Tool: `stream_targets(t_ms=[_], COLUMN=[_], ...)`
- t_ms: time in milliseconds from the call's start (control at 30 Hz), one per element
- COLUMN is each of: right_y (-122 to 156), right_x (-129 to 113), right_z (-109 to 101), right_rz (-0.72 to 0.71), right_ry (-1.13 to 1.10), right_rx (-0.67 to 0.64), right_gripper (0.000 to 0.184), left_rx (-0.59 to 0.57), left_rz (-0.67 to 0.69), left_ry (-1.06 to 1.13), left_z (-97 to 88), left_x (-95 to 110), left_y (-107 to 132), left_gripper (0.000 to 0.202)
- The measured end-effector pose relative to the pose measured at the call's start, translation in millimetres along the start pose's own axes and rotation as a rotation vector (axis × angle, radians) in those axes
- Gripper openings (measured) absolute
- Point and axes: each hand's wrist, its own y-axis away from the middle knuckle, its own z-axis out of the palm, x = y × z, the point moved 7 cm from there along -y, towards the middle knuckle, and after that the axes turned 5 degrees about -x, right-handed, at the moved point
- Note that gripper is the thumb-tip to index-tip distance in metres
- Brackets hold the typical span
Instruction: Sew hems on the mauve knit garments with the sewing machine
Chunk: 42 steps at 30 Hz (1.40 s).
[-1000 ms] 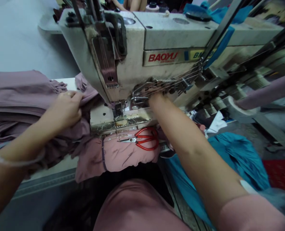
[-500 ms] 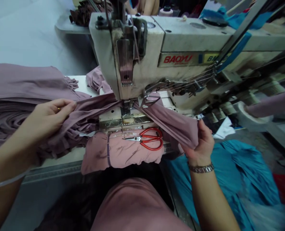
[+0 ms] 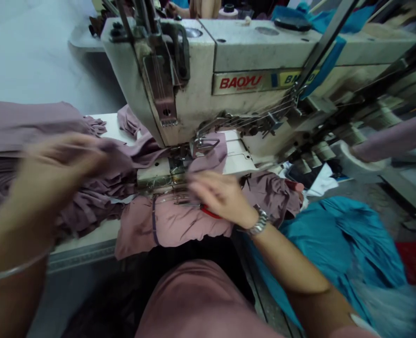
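Note:
Blurred by motion, my left hand pinches mauve fabric that runs from its fingers toward the needle area of the sewing machine. My right hand, also smeared, is in front of the presser foot, its fingers pointing left. Whether it grips anything cannot be seen. Beneath it lie the red-handled scissors, mostly covered, on a pink cloth pad. Behind my fingers, a mauve fabric piece lies on the machine bed.
Stacked mauve fabric lies left of the machine. Crumpled mauve fabric sits at the bed's right end. Blue-teal fabric spreads at the lower right. Another person's hand shows behind the machine.
My right hand has let go of the fabric at the right and moved left to the presser foot, over the scissors. My left hand keeps its fabric, drawn slightly left. The view has shifted.

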Motion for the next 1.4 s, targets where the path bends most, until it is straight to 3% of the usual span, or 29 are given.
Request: stream_targets(t_ms=[33,67,100,167,267,400,600,767,933,1133,1233,1400], right_y=[-7,-10,-11,-12,-5,4,-1,-2,-2,-2,-3,-4], right_x=[-10,-14,-11,1,10,-3,-15,-12,-10,-17,-13,-11], right_z=[16,25,27,17,5,9,28,32,29,41,38,30], right_rz=[-0.129,-0.224,-0.261,-0.270,-0.355,-0.486,-0.341,-0.277,-0.157,-0.190,-0.130,-0.067], right_ry=[0.194,0.394,0.574,0.840,0.957,0.852,0.860,0.726,0.531,0.694,0.714,0.539], right_rx=[-0.166,-0.276,-0.315,-0.298,-0.282,-0.238,-0.199,-0.126,-0.043,-0.178,-0.150,-0.044], right_gripper=[0.036,0.038,0.038,0.040,0.045,0.039,0.047,0.040,0.041,0.047,0.045,0.040], left_rx=[-0.252,-0.410,-0.437,-0.329,-0.180,-0.194,-0.114,-0.134,-0.117,-0.127,-0.124,-0.084], left_rz=[0.188,0.411,0.588,0.810,0.921,0.835,0.578,0.707,0.729,0.798,0.750,0.650], left_ry=[-0.105,-0.254,-0.413,-0.678,-0.841,-0.908,-1.024,-0.883,-0.811,-0.734,-0.742,-0.828], left_z=[35.7,64.8,84.0,103.8,108.5,108.0,107.5,122.4,121.9,116.2,119.5,125.4], left_x=[15,26,31,29,24,33,38,35,33,32,30,30], left_y=[2,10,19,31,44,51,51,56,54,60,56,48], left_gripper=[0.052,0.047,0.040,0.030,0.030,0.031,0.039,0.031,0.034,0.029,0.031,0.037])
